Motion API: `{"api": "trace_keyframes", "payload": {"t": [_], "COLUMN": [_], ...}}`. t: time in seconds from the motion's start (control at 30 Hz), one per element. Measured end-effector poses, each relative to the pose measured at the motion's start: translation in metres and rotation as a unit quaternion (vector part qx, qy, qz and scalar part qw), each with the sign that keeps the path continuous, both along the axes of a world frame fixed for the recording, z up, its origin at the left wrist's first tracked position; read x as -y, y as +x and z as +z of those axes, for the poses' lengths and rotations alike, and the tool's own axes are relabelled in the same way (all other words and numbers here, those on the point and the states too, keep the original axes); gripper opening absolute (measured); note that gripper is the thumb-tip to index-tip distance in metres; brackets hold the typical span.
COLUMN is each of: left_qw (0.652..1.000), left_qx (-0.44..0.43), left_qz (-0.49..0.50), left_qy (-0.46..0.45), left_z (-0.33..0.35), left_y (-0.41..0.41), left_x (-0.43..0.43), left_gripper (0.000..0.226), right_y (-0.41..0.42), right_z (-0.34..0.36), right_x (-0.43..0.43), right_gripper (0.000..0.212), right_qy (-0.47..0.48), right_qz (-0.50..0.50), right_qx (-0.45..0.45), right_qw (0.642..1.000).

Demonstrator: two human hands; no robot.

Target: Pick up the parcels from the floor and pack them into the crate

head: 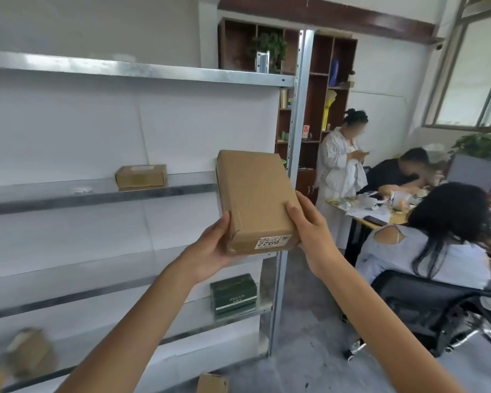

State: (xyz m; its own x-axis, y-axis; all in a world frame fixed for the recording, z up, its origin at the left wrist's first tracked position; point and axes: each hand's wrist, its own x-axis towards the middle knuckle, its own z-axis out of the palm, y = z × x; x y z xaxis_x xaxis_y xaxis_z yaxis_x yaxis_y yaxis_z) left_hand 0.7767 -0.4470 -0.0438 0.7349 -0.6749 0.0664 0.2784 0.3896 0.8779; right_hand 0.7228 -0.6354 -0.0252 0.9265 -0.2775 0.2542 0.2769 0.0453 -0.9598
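The parcel [255, 199] is in the air before the shelf [97, 191], held at its near end, where the white label [270, 243] is. The left hand [213, 245] grips the left side, thumb along it. The right hand [312, 228] grips the right edge, thumb on top. The long axis runs away from the person, so both hands are equally near. The crate is not in view. A box [212, 383] lies on the floor [309, 350] below, and a blurred shape [30, 353], perhaps a parcel, is at the lower left.
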Motion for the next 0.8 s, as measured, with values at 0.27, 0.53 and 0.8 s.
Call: {"api": "trace_keyframes", "payload": {"t": [0.27, 0.53, 0.8], "left_qw": [0.991, 0.958, 0.976], "left_qx": [0.077, 0.216, 0.175], "left_qz": [0.106, 0.128, 0.028], "left_qy": [0.005, 0.14, 0.128], "left_z": [0.004, 0.0, -0.016], "left_y": [-0.08, -0.155, -0.181], "left_x": [-0.072, -0.128, -0.171], "left_gripper": [0.093, 0.076, 0.104], "right_y": [-0.084, -0.132, -0.17], "right_z": [-0.004, -0.023, -0.044], "right_x": [-0.098, -0.151, -0.173], "right_gripper": [0.097, 0.129, 0.098], "right_qy": [-0.275, -0.183, -0.111], "right_qz": [-0.069, 0.085, 0.23], "right_qx": [0.047, -0.029, 0.013], "right_qw": [0.958, 0.979, 0.967]}}
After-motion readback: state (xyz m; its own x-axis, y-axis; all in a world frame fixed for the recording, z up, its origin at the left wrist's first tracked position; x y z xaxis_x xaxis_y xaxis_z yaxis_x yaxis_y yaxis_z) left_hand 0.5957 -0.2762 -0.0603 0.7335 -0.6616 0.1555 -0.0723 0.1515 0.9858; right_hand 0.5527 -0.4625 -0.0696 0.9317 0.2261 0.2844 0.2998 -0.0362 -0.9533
